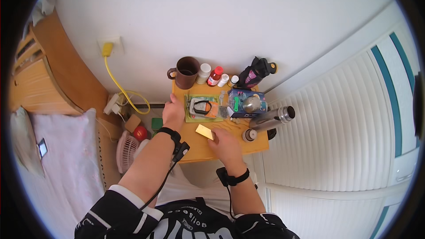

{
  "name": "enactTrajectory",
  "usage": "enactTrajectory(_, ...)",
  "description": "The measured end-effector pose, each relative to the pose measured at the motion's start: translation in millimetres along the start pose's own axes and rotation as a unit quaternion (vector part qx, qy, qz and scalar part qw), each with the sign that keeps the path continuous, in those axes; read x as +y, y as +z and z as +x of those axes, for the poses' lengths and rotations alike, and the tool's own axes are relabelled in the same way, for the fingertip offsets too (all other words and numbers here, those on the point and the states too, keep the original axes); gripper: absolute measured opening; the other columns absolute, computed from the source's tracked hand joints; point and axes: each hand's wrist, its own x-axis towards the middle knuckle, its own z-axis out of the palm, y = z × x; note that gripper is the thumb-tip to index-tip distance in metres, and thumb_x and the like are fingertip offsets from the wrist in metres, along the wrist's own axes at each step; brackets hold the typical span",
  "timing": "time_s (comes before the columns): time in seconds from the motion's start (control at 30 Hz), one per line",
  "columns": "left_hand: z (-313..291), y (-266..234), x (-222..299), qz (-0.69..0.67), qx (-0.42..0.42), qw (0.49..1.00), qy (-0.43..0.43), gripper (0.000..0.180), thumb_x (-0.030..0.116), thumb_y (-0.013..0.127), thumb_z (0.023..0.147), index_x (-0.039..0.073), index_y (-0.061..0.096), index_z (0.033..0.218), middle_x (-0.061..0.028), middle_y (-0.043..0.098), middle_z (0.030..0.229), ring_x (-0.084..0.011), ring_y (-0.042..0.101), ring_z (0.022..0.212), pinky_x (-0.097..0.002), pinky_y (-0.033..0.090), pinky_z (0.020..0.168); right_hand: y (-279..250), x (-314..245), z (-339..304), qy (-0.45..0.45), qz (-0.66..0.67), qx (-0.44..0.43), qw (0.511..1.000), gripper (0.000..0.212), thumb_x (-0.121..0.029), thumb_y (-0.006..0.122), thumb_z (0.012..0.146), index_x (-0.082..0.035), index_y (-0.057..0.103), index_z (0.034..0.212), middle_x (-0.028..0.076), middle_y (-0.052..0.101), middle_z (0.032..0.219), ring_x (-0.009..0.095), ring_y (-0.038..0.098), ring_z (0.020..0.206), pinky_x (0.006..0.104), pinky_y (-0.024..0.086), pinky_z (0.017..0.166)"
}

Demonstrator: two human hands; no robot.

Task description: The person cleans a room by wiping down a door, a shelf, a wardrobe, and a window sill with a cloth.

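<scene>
My right hand (225,144), at the front of the small wooden table (190,138), is closed on one end of a small flat gold box (204,132). My left hand (173,113) lies at the table's left edge, its visible fingers stretched out and nothing seen in them. Beside it is a green-backed packet (194,118), with a white and orange pouch (212,111) and a black loop (202,106) on top. Right of the gold box stands a small brown jar with a pale lid (249,135).
Along the wall stand a brown mug (187,73), a white bottle (203,74), a red-capped bottle (215,76) and a black bottle (256,71). A dark blue box (237,111) and a steel flask (271,119) occupy the right side. A yellow cable (116,79) hangs left.
</scene>
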Motion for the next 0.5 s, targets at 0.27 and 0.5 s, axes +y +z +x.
enactTrajectory(0.27,-50,-16,15,0.074,0.162,0.842,0.509,0.026,0.028,0.064,0.096,0.003,0.058,0.095,-0.0136,0.062,0.090,-0.0376,0.059,0.094,-0.0482,0.049,0.083,22,35,-18,-0.042,0.075,0.175,0.981,0.039,-0.026,0.081,0.079,-0.007,0.066,0.111,0.010,0.066,0.106,0.031,0.067,0.096,0.0400,0.055,0.081)
enactTrajectory(0.5,-53,-10,150,0.395,0.144,0.620,0.662,0.019,0.023,0.071,0.086,0.008,0.067,0.098,-0.0076,0.068,0.099,-0.0278,0.060,0.102,-0.0405,0.052,0.086,22,27,-19,-0.078,0.036,0.192,0.978,0.048,-0.037,0.078,0.083,-0.008,0.067,0.119,0.009,0.069,0.113,0.030,0.067,0.104,0.0396,0.055,0.087)
